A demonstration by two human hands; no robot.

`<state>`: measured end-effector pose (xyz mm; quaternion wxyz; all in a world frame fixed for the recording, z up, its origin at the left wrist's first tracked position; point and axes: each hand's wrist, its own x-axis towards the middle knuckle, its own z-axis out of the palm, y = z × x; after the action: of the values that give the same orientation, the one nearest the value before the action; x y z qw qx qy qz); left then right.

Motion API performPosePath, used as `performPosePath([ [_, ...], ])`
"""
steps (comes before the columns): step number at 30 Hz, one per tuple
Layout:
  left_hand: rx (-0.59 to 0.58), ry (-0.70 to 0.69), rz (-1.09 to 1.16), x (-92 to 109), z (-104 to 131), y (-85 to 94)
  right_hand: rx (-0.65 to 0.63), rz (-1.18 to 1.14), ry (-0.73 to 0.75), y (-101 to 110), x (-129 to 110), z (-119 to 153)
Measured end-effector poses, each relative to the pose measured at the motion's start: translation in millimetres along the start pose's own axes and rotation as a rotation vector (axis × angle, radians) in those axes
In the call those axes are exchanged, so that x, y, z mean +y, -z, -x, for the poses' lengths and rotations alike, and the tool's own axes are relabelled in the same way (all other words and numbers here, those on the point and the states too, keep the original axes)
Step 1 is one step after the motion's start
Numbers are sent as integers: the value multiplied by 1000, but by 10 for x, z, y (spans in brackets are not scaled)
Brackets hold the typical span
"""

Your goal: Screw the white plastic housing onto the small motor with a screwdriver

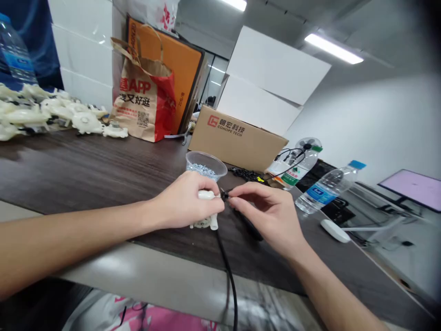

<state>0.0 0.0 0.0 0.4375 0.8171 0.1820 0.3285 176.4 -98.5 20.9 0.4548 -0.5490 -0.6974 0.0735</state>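
Observation:
My left hand (188,200) is closed around a cream-white plastic part (214,222), which shows above and below the fingers. Much of the part is hidden by that hand. Thumb and forefinger of my right hand (270,211) pinch a small black piece (224,196) at the part's right end. A black cable (227,266) runs from beneath the part over the table's front edge. Under the right hand lies a dark elongated tool (251,226), its kind unclear. Just behind my left hand stands a clear plastic cup (222,170) of small silvery screws.
Several white plastic parts (86,122) are heaped at the left. Behind stand a paper bag (138,101), an orange box (186,69) and an open cardboard box (237,142). Small black pieces (244,174) lie before it. Water bottles (325,191) stand at the right.

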Motion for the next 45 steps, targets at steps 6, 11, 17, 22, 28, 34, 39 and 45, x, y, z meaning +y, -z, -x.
performPosePath([
  [6, 22, -59, -2, 15, 16, 18, 55, -105, -29, -46, -34, 50],
  [11, 40, -66, -6, 28, 19, 21, 15, -198, -15, -80, -60, 62],
  [17, 38, -36, -1, 33, 26, 0, -22, -233, 31, -105, -47, 37],
  [22, 40, -34, -13, 46, 34, -6, -26, -253, 23, -102, -51, 37],
  [28, -1, -57, 90, 52, 46, 17, -37, -279, -3, -97, -49, 36],
  [34, 1, -63, 65, 47, 49, 29, -40, -306, -13, -100, -40, 16],
  [39, 1, -49, 17, 60, 49, 26, -31, -304, -25, -110, -42, 14],
  [45, 7, -44, -5, 76, 47, 21, -23, -302, -27, -111, -37, 15],
])
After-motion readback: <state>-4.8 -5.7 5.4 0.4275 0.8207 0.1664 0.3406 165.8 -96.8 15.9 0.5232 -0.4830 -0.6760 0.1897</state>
